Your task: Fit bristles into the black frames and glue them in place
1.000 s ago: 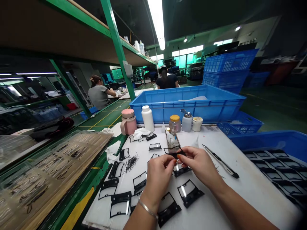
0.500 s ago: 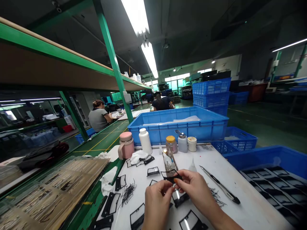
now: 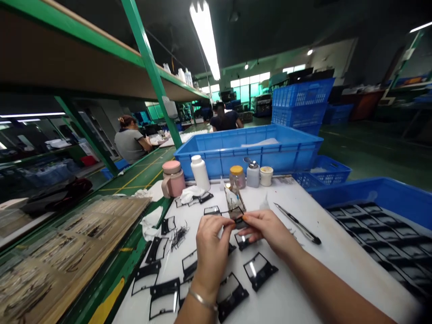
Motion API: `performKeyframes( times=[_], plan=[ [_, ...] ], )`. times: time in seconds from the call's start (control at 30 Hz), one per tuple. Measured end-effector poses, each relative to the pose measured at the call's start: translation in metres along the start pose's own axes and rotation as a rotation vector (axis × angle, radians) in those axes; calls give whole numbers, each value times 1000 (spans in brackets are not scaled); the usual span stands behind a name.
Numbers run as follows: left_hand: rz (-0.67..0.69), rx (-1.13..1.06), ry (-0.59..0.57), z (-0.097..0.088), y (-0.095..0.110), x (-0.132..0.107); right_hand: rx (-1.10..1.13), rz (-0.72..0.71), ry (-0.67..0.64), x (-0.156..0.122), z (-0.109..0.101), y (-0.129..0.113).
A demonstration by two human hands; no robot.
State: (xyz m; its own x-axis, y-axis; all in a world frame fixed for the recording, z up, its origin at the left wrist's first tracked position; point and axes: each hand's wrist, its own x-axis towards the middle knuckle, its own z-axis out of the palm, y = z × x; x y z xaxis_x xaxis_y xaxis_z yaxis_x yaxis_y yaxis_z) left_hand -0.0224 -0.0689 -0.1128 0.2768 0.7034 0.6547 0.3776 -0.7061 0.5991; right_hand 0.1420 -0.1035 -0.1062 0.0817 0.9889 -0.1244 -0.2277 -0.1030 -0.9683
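A small black plastic frame with a window opening [image 3: 239, 219] is held up over the white worktop [image 3: 286, 279]. My left hand [image 3: 211, 238] has its thumb and index finger pinched at the frame's left side. Thumb and fingers of my right hand [image 3: 268, 228] close on its right side. More black frames [image 3: 259, 270] with shiny windows lie spread around and below my hands. Left of my left hand is a loose pile of thin black strips [image 3: 178, 236]. A long slim tool with a dark pointed end and pale handle [image 3: 299, 222] rests right of my right hand.
Behind my hands stand a pink mug [image 3: 173, 180], a white bottle [image 3: 200, 173], a yellow-lidded jar [image 3: 237, 177] and a pump bottle [image 3: 253, 174]. A blue crate [image 3: 249, 155] is behind them. Black frames fill a blue bin [image 3: 398, 198] at right. Two people sit farther back.
The view has tilted down and shifted, showing more frames at the front. Both hands still hold the black frame; the right hand's lower fingers are more spread.
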Motion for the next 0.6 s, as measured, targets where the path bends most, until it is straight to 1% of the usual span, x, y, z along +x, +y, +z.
performKeyframes(
  times=[0.2, 0.33, 0.6],
  plan=[
    [-9, 2, -21, -1, 1, 3, 44, 49, -36, -2, 2, -4],
    [-13, 14, -27, -1, 4, 3, 55, 34, -56, -3, 2, -3],
    [-6, 25, 7, -2, 6, 4, 73, 24, -108, -4, 1, -2]
  ],
)
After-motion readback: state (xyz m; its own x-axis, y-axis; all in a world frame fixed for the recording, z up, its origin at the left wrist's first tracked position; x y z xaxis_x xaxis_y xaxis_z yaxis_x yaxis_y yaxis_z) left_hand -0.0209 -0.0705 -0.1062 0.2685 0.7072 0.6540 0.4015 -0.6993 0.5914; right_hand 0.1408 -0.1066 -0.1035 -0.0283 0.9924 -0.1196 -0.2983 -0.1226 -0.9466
